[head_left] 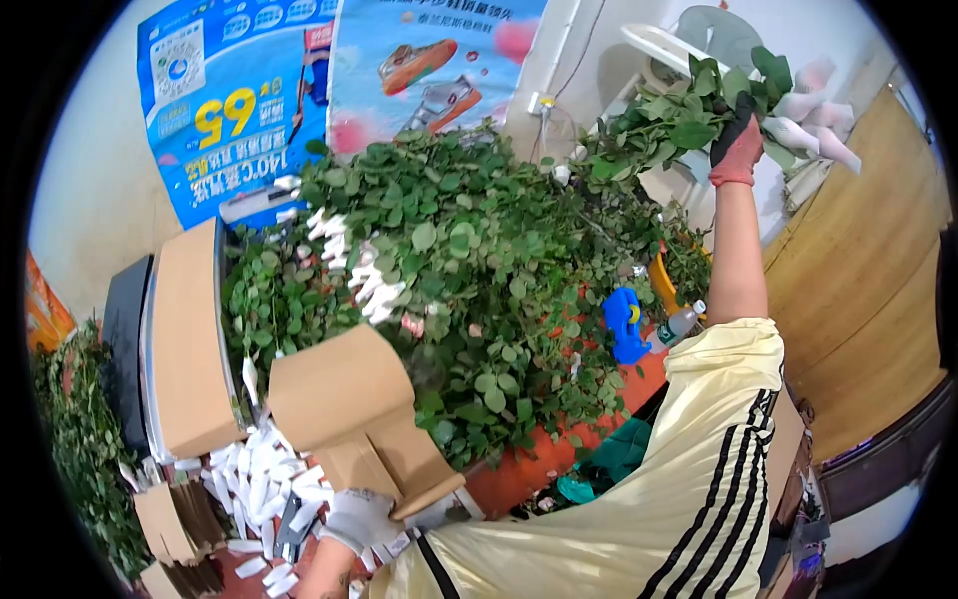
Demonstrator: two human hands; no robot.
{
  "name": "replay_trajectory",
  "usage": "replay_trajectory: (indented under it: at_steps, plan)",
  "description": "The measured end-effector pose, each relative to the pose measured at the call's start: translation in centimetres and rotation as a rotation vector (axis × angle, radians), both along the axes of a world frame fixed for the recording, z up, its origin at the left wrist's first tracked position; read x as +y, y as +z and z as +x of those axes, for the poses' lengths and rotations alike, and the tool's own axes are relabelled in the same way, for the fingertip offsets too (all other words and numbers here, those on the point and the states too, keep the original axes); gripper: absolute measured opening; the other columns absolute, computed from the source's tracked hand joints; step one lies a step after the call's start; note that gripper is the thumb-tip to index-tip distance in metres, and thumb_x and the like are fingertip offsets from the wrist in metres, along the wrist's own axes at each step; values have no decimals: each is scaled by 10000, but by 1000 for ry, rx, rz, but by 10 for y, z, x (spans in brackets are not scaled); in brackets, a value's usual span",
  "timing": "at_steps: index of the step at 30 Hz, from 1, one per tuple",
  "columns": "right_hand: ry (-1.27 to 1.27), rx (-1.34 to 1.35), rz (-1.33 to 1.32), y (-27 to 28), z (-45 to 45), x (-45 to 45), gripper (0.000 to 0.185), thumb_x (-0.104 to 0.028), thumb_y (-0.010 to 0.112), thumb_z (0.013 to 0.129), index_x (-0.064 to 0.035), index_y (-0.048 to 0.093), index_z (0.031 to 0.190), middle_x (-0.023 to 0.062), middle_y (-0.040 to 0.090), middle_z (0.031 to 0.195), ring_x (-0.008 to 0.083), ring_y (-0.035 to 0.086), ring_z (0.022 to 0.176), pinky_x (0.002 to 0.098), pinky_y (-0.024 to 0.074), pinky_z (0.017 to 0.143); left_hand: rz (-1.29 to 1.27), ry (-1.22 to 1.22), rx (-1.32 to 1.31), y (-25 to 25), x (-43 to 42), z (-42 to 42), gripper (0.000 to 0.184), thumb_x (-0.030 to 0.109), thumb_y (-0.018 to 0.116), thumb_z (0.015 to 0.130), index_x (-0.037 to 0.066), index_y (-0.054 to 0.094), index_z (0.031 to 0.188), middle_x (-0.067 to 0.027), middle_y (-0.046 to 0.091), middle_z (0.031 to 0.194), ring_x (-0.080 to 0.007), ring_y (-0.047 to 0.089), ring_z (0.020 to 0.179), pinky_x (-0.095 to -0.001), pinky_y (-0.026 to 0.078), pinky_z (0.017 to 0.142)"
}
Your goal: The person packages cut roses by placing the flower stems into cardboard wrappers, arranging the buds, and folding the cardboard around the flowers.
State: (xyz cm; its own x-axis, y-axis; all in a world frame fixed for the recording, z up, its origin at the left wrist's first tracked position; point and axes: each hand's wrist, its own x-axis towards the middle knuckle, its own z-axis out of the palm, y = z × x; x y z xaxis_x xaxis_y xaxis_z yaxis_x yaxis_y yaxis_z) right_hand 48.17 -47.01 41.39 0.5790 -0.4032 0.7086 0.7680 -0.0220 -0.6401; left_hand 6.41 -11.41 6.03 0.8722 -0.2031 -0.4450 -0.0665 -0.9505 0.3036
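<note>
My right hand, in a red and black glove, is raised at the upper right. Its fingers are closed round a bunch of leafy stems, with several flower heads in pale netted sleeves at the bunch's right end. At the lower left, my left hand wears a whitish glove and grips the lower edge of a bent cardboard sheet; some of its fingers are hidden. Many small white sleeves lie just left of that hand.
A big heap of leafy stems covers the middle of the red table. Beside it are a blue tape dispenser and a bottle. A cardboard panel stands at left, a white chair behind my right hand.
</note>
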Motion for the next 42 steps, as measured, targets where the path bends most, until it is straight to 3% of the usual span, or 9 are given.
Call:
replay_trajectory:
  at_steps: [2,3,5,9,16,24,30,33,42]
  plan:
    - [132,-106,-133,-23,-7,19,403,-328,453,936,18,592,1088,89,623,1015,172,571,901,287,437,817,-143,-16,-217,-5,14,-14,409,486,587,709,128,660,894,-122,663,851,-306,638,813,-398,494,745]
    - [-285,-172,-573,-42,-20,31,374,-293,460,940,18,586,1105,86,620,1034,163,560,921,284,420,851,-173,26,-79,-1,19,-18,406,473,578,726,120,655,911,-124,661,872,-312,633,839,-399,490,762]
    - [-306,-286,-1174,-83,-7,31,362,-308,453,941,-18,573,1121,92,619,1053,174,555,979,282,410,884,-314,133,-40,10,24,-27,388,406,589,745,98,648,973,-149,653,885,-316,632,828,-389,496,733]
    - [89,-385,-1138,-152,-59,113,590,-152,664,714,14,414,1223,188,555,1077,318,571,962,370,451,863,-403,267,-190,-14,20,-49,312,288,605,775,53,646,976,-155,648,881,-315,629,818,-387,495,711]
    - [-95,-318,-1731,-171,-151,162,611,-90,684,654,62,440,1193,238,540,1137,386,561,995,395,463,860,-335,262,-294,-24,16,-53,294,257,609,763,56,637,976,-134,645,900,-306,615,844,-390,480,739]
    - [-56,-514,-1968,-220,-209,178,469,-123,500,747,-38,493,1209,168,512,1193,264,570,906,344,447,753,-342,235,-294,-23,19,-52,334,343,585,767,89,619,982,-120,626,908,-300,606,836,-411,470,717]
    - [175,-389,-1953,-290,-262,199,332,-138,458,783,-30,493,1094,110,537,928,227,595,714,311,449,528,-175,241,-289,-22,10,-56,279,306,563,776,99,602,958,-107,633,849,-283,618,792,-397,472,683]
    - [280,-141,-2295,-359,-264,224,505,-152,437,764,3,437,1245,170,503,1211,192,560,879,304,447,769,-268,216,-392,-34,13,-59,288,304,572,767,96,612,963,-109,638,879,-284,616,803,-398,471,679]
    - [794,-100,-2028,-415,-260,213,688,-317,678,645,29,433,1187,193,517,1108,331,527,1029,406,423,883,-423,216,-455,-20,9,-44,318,214,601,742,49,633,1012,-175,634,861,-346,606,798,-411,478,714]
